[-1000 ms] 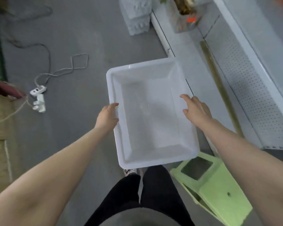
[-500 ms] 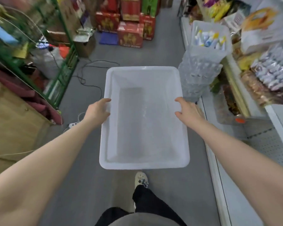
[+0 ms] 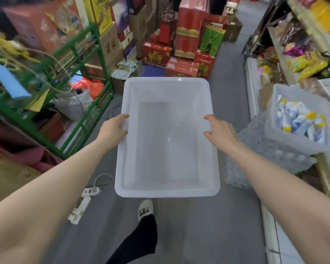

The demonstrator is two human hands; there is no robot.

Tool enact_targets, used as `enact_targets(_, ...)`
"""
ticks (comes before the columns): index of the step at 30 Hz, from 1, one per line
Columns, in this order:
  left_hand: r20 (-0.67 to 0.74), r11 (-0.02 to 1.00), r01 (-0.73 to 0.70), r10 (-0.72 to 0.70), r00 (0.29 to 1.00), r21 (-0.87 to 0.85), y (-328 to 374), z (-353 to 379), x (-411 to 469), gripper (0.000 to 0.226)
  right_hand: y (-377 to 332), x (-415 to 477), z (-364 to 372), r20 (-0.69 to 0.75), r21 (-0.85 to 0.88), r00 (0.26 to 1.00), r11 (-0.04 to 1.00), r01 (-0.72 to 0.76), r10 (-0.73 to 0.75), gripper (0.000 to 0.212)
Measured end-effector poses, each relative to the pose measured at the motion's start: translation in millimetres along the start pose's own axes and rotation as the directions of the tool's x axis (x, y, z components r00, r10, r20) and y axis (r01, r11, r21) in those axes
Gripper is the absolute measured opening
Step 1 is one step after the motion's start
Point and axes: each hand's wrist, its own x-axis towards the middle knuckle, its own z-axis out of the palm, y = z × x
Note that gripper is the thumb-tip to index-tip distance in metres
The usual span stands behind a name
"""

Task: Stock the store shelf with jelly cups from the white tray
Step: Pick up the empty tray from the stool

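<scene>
Both hands, left [image 3: 113, 128] and right [image 3: 220, 130], clamp the empty tray's [image 3: 168, 191] long rims, fingers curled over: light, stiff, slick plastic.

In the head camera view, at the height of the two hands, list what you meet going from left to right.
Green metal rack → left hand → white tray → right hand → clear basket of packets.

Glossy smooth plastic white tray [image 3: 167, 190], painted green metal rack [image 3: 95, 60]
</scene>
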Motion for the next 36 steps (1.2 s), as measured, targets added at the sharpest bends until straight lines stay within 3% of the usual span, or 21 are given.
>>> enact_targets(12,0.039,0.980,-0.168,0.164,0.986,0.110,114.9,-1.2,398.9,0.053,86.0,354.4,-43.5,-0.065,-0.011,0.994,0.996,-0.093,0.092,0.052)
enact_targets(22,-0.114,0.992,-0.114,0.120,0.986,0.061,202.1,-26.8,697.8,0.053,128.6,707.0,-109.8,-0.078,-0.030,0.997,1.000,-0.008,0.005,0.052)
enact_targets(27,-0.116,0.995,-0.063,0.071,0.991,0.073,223.2,-47.3,853.7,0.057,128.3,874.4,-134.5,-0.100,-0.096,0.993,0.994,0.045,-0.054,0.052)
enact_targets(36,-0.079,0.978,-0.192,0.199,0.977,0.088,303.1,-95.8,1144.1,0.061,158.8,1128.1,-196.8,-0.203,-0.096,0.979,0.995,-0.029,0.009,0.053)
